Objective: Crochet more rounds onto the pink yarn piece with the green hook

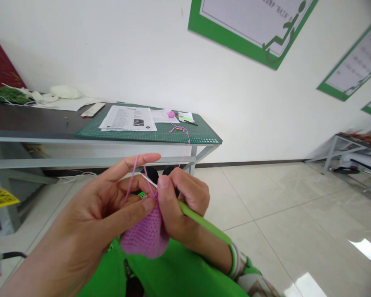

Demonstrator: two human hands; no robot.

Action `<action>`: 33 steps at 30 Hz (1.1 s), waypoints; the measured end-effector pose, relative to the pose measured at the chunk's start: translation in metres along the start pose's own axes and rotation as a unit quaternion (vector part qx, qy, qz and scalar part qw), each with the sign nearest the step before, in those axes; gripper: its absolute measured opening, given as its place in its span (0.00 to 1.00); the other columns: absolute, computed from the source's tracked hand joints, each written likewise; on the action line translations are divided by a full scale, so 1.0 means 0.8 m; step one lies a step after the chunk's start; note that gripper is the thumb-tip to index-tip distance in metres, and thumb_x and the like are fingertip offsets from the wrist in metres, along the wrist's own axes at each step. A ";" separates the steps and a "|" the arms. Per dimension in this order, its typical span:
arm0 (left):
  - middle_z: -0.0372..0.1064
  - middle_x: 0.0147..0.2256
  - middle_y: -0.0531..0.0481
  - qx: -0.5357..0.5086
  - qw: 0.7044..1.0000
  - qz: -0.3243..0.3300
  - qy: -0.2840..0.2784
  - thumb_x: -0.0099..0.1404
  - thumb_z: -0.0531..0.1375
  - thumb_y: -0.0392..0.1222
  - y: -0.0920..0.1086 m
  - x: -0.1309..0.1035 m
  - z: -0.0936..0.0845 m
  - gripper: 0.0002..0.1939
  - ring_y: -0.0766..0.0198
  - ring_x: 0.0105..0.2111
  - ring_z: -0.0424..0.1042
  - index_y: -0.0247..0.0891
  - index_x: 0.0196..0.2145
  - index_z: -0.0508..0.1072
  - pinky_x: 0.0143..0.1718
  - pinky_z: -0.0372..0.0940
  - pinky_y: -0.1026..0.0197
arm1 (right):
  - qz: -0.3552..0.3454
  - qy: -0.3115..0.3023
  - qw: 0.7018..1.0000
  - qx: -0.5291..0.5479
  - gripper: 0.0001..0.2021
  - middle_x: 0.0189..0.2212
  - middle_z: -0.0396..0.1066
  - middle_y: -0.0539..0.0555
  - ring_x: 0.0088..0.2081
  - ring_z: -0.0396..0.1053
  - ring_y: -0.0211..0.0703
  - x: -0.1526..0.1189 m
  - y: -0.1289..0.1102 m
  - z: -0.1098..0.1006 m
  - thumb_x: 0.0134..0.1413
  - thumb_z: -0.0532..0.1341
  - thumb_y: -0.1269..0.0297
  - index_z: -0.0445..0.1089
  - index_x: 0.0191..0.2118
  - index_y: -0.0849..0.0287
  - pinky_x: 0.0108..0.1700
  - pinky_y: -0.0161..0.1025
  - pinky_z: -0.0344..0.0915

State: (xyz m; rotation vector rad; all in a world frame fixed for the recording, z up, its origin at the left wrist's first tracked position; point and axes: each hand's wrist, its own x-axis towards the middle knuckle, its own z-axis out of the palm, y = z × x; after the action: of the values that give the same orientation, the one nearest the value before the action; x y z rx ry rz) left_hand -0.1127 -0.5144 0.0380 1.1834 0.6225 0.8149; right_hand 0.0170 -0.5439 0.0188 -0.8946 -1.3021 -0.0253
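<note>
Between my hands hangs a pink-purple crochet piece, rounded and closely stitched. My left hand pinches its top edge between thumb and middle finger. The left index finger is stretched out with pink yarn looped over it. My right hand is closed around a crochet hook with a light green handle. The hook's pale shaft points up and left, close to the yarn and the top stitches. Its very tip is hard to make out against the yarn.
Ahead stands a dark table with a green cutting mat, printed sheets, a pink yarn ball and small coloured pieces. Green fibre lies at the left. Another table, with part of a person's arm, is far right.
</note>
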 end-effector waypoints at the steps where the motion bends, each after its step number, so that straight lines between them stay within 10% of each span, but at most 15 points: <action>1: 0.75 0.26 0.54 0.014 1.000 0.006 -0.005 0.50 0.70 0.41 0.002 -0.001 0.001 0.35 0.65 0.18 0.69 0.55 0.55 0.66 0.16 0.63 0.69 | -0.016 0.005 1.000 -0.011 0.19 0.15 0.46 0.43 0.17 0.46 0.28 0.000 0.000 0.000 0.52 0.56 0.72 0.46 0.17 0.58 0.19 0.33 0.46; 11: 0.69 0.27 0.55 0.072 0.996 0.056 -0.010 0.54 0.67 0.46 0.008 -0.009 0.001 0.35 0.64 0.19 0.67 0.62 0.57 0.61 0.15 0.59 0.67 | -0.056 0.060 0.996 -0.039 0.14 0.17 0.63 0.48 0.19 0.61 0.33 0.002 -0.004 0.000 0.61 0.52 0.65 0.63 0.24 0.57 0.22 0.33 0.57; 24: 0.73 0.37 0.50 0.097 0.994 0.046 -0.034 0.56 0.66 0.45 0.011 0.000 -0.012 0.34 0.55 0.33 0.73 0.59 0.58 0.61 0.27 0.68 0.62 | 0.005 0.000 1.000 0.017 0.14 0.15 0.61 0.46 0.17 0.57 0.29 0.016 -0.020 -0.018 0.56 0.57 0.66 0.63 0.20 0.58 0.19 0.32 0.55; 33: 0.70 0.31 0.54 0.100 0.993 0.020 -0.056 0.56 0.65 0.45 0.014 -0.004 -0.019 0.35 0.61 0.25 0.68 0.59 0.59 0.59 0.22 0.63 0.64 | -0.042 -0.057 0.997 0.041 0.16 0.14 0.59 0.47 0.17 0.60 0.32 0.022 -0.020 -0.026 0.58 0.54 0.64 0.61 0.19 0.57 0.19 0.33 0.56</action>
State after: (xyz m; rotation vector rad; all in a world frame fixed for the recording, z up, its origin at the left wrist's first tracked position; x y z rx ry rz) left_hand -0.1285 -0.5068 0.0446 1.4182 0.6004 0.7268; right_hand 0.0316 -0.5588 0.0424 -0.7807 -1.4372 0.0136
